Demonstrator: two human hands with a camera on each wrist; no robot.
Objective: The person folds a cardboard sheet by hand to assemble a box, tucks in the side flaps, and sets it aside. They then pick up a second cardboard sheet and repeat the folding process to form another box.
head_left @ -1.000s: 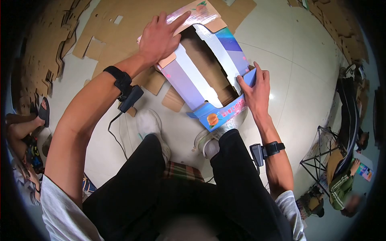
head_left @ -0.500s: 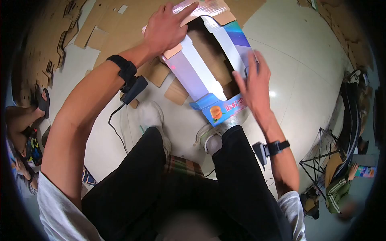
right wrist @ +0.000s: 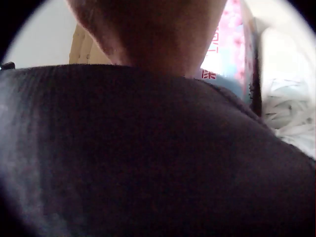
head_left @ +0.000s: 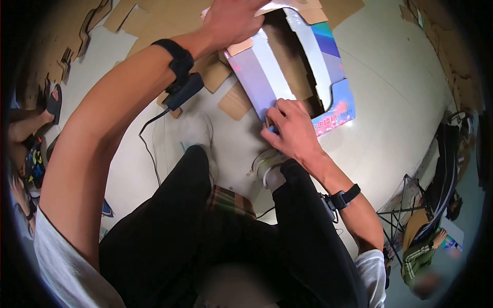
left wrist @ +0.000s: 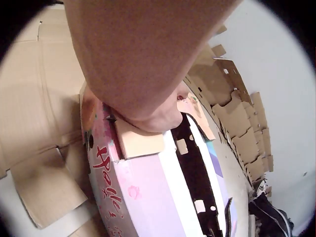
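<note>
A printed cardboard carton (head_left: 252,77) in lilac, blue and pink stands in front of me, with a long opening in its top framed by white inner edges. My left hand (head_left: 233,21) lies over the far end panel at its left corner; the fingertips run out at the top edge of the head view. In the left wrist view the forearm hides most of that hand above a tan corner flap (left wrist: 142,140). At the near left corner, my right hand (head_left: 295,128) curls its fingers and pinches the blue end flap there. The right wrist view is mostly filled by the dark trouser leg (right wrist: 148,148).
Flattened brown cardboard (head_left: 169,23) covers the floor at the back left, with more stacked along both sides. My shoes (head_left: 197,128) stand just before the carton. Another person (head_left: 421,256) sits at far right near a black folding frame (head_left: 398,215).
My right hand let go of the carton's near right corner and crossed left to its near left corner. The carton has shifted right and up in view; the left hand stays on its far end.
</note>
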